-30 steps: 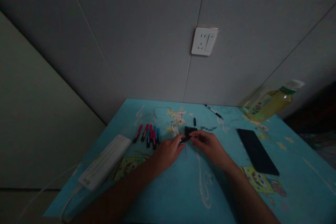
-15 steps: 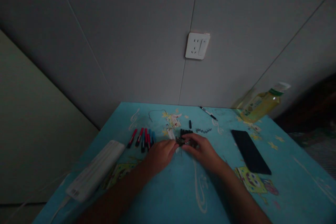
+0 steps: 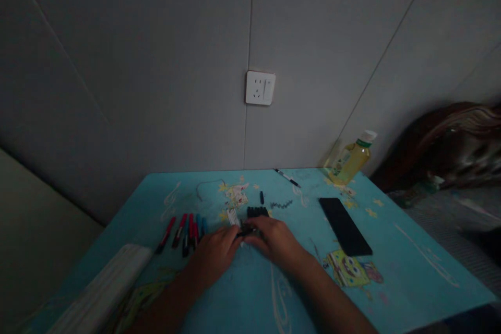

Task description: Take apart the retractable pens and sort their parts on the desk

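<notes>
My left hand (image 3: 216, 251) and my right hand (image 3: 275, 240) meet over the middle of the table, fingers closed on a small dark object (image 3: 245, 231). The dimness and blur hide what kind of thing it is. Right behind it lie a ribbed black block (image 3: 257, 212) and some thin white sticks (image 3: 233, 216). Several red and blue pens with black ends (image 3: 191, 230) lie together beside my left hand. Farther back are a short black cap-like piece (image 3: 262, 198) and a dark, jagged row of small bits (image 3: 281, 204).
A white power strip (image 3: 105, 287) lies at the table's left. To the right is a flat black slab (image 3: 345, 226), phone-like in shape. A bottle of yellow liquid (image 3: 349, 163) stands by the wall at the back right. A pen (image 3: 288, 178) and a thin cord (image 3: 209, 182) lie at the back.
The camera has turned, so the whole scene sits farther left and lower. Both hands stay together on the small dark object.
</notes>
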Motion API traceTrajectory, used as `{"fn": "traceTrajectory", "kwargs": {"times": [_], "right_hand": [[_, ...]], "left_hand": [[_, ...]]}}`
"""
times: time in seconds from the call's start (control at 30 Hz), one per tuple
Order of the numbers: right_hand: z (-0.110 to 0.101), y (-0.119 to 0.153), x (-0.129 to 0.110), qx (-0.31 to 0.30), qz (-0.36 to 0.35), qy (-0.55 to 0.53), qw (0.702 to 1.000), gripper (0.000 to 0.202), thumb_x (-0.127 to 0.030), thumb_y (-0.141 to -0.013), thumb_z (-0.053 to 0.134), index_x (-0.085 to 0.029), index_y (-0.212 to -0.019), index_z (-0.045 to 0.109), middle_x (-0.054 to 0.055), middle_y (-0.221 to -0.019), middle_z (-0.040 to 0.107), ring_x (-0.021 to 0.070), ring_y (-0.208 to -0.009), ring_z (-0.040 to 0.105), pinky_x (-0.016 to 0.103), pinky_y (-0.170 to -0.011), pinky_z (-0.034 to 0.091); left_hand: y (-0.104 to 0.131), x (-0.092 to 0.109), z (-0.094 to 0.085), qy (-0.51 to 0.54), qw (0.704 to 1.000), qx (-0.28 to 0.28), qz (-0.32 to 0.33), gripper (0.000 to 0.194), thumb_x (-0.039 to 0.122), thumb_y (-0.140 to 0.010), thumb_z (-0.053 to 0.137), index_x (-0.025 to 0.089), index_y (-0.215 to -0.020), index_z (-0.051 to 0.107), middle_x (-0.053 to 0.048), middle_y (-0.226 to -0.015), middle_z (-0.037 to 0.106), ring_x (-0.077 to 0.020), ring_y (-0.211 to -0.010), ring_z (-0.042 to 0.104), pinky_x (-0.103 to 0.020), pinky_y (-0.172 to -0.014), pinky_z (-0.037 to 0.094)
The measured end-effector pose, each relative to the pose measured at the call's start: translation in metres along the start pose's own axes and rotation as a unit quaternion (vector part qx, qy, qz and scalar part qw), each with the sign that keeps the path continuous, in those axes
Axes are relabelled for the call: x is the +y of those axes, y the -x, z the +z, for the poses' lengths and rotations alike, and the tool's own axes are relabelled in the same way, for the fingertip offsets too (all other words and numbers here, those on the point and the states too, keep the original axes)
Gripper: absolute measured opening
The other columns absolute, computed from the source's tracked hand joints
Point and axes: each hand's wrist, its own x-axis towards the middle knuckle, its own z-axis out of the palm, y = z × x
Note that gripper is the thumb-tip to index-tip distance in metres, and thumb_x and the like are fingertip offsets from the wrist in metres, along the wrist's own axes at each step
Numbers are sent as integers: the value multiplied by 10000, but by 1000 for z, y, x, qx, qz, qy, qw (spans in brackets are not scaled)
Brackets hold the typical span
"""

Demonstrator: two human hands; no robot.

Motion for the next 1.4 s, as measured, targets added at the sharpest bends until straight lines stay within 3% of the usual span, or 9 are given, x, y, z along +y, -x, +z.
{"fn": "traceTrajectory", "kwargs": {"times": [0.07,0.23,0.4,0.47,0.6,0.77,0.93,1.03,1.4], "right_hand": [[1,0,-1,-4,-30,-3,1000,279,-373,-971,546,-217,-1182,640,57,-1073,707,172,-974,652,245,-867,455],[6,1,5,-11,34,86,996,424,-404,-1026,397,-180,-831,699,60,-776,709,166,-757,663,253,-740,446],[3,1,7,3,-49,34,998,319,-449,-965,535,-207,-1134,658,65,-1008,711,187,-960,646,268,-863,445],[4,0,7,12,-64,26,998,286,-405,-972,534,-212,-1149,649,66,-1017,703,189,-982,632,280,-892,442],[12,-2,9,44,-12,55,997,273,-389,-994,493,-194,-1006,683,69,-920,700,190,-906,625,284,-840,443],[10,-2,15,13,52,105,993,442,-440,-1019,403,-180,-798,684,60,-775,686,171,-750,629,261,-712,418],[-12,-3,42,103,145,146,973,276,-374,-994,478,-202,-963,692,63,-894,703,184,-825,648,263,-738,423],[-15,-5,60,111,195,183,957,163,-277,-947,550,-209,-988,693,67,-941,690,181,-844,645,254,-734,427],[-5,-10,80,129,151,210,957,159,-247,-918,552,-191,-946,698,81,-934,631,192,-883,591,281,-832,425]], "left_hand": [[0,-1,0,5,1000,5,9,248,292,-1020,368,202,-961,591,-40,-831,652,-196,-796,663,-312,-719,528],[0,2,-2,32,999,28,33,227,318,-1005,411,209,-995,610,-53,-888,645,-204,-869,638,-331,-784,520],[-2,-3,-3,21,999,31,11,249,315,-996,426,191,-930,631,-66,-846,630,-226,-859,615,-368,-787,517],[-2,-5,-3,31,999,30,19,249,310,-997,423,188,-967,638,-70,-872,638,-227,-880,611,-382,-817,515],[-3,-2,-3,44,997,43,40,261,279,-1005,405,186,-1102,629,-79,-980,660,-233,-973,600,-406,-897,503],[-4,0,2,19,997,51,47,291,252,-1011,390,183,-1136,643,-74,-946,673,-226,-930,610,-396,-862,529],[-6,-2,-1,-7,996,87,37,259,267,-998,433,203,-1110,657,-77,-968,683,-232,-964,615,-418,-899,521],[-7,-3,-4,-7,994,101,30,263,272,-1000,426,206,-1099,661,-75,-948,683,-227,-951,618,-415,-889,524],[-9,-8,-6,43,994,105,-5,260,267,-1003,427,202,-1111,655,-74,-987,677,-208,-972,599,-403,-897,501]]}}
